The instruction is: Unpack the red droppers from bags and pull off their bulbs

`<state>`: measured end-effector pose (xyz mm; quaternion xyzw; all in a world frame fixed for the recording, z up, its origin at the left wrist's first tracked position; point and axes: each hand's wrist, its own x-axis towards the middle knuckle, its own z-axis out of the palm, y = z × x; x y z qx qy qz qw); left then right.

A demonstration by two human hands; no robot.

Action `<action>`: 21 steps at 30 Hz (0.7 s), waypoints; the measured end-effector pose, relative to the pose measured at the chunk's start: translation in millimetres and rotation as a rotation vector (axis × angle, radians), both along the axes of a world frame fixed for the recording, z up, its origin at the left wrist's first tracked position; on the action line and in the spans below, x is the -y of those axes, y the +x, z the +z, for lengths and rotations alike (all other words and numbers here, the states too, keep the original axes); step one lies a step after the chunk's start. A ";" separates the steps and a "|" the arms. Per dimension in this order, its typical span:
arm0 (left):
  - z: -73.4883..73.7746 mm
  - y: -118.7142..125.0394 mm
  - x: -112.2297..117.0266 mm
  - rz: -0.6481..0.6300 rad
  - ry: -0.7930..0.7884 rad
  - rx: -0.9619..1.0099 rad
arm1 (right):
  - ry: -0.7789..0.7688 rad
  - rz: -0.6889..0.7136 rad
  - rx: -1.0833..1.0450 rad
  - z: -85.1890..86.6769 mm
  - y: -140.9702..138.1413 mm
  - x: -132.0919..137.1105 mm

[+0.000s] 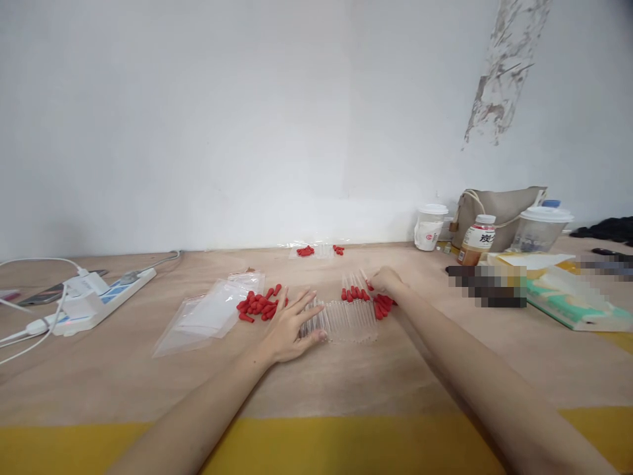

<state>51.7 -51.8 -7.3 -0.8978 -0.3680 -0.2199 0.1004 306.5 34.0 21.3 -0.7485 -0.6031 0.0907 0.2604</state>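
Note:
A row of clear thin tubes lies side by side on the table in front of me. My left hand rests with spread fingers at the row's left end, covering some tubes. My right hand is pinched beyond the row's right end, on a red rubber bulb. Several red bulbs sit in line by the far ends of the tubes. Under my right wrist lies a small pile of loose red bulbs. Another pile of red bulbs is left of my left hand.
Clear plastic bags lie left of the bulbs. A bag with red bulbs is by the wall. A power strip with cables is far left. A cup, a bottle and a tissue pack stand or lie right.

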 end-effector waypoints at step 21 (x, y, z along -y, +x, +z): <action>-5.6 28.8 20.7 -0.020 0.431 0.065 | 1.000 0.914 0.548 -47.9 -12.3 98.4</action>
